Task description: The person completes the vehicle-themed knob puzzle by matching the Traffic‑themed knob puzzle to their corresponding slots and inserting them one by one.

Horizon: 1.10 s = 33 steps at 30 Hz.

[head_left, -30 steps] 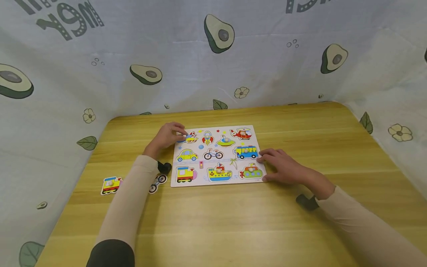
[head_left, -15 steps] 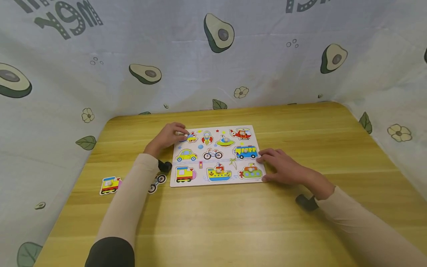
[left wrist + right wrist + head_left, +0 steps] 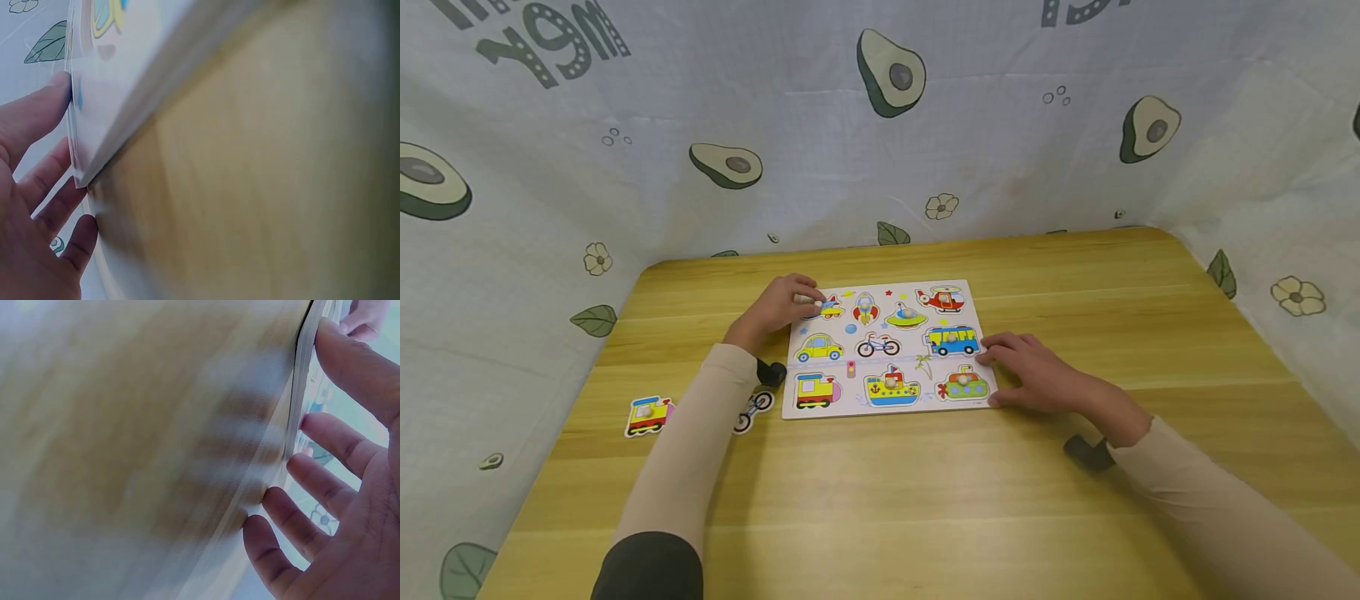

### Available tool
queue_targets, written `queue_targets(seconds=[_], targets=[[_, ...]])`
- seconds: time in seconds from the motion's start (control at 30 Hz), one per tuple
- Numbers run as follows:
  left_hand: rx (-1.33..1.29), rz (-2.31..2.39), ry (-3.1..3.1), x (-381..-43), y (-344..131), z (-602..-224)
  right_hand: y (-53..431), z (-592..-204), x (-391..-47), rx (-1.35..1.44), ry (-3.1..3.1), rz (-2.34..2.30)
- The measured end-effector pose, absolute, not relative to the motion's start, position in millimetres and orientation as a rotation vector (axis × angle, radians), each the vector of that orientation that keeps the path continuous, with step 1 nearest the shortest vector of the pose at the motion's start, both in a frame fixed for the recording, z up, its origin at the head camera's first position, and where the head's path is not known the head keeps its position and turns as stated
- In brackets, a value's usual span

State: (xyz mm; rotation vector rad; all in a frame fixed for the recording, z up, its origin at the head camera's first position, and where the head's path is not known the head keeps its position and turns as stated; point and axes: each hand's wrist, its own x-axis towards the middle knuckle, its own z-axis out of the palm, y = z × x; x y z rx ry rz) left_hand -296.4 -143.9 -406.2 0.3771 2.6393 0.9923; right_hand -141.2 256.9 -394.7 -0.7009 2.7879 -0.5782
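Board (image 3: 908, 342) flat on bench (image 3: 880, 500) — left hand (image 3: 778, 304) at its far left corner, right hand (image 3: 1037, 379) at its right edge, fingers (image 3: 337, 436) of both spread. Uneven pushing could skew it — a leftward shove may bump the loose bike (image 3: 752, 412).

The puzzle board (image 3: 852, 405) lies on the table (image 3: 880, 492) between the left fingers (image 3: 803, 289) and right fingers (image 3: 1003, 342). The airplane (image 3: 832, 309) sits just beside the left fingertips; the rocket (image 3: 865, 311), flying saucer (image 3: 906, 317) and helicopter (image 3: 942, 301) follow farther right. Just left of the right fingertips is the bus (image 3: 952, 342); the submarine (image 3: 964, 387) is left of the right thumb (image 3: 1009, 397). The train piece (image 3: 647, 417) and bicycle piece (image 3: 754, 412) rest left of the left fingers, nearer the person.
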Motion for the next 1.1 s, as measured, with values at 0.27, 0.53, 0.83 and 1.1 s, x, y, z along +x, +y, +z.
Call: queue_targets(seconds=[0.27,0.53,0.83,1.1], targets=[[0.363,0.962,2.61,-292,-147,-397,255,-393,-142,-0.714,2.784,-0.576],[0.507,0.844,2.739,-281,-168,-373,255,-394,-141,-0.698,2.786,-0.558],[0.857,0.695,2.778,-228,-198,-360,254,-391,-142,-0.729,2.79,-0.563],[1.038,0.659,2.854,-174,-216,-368,257,-394,-141,-0.71,2.799,-0.554]])
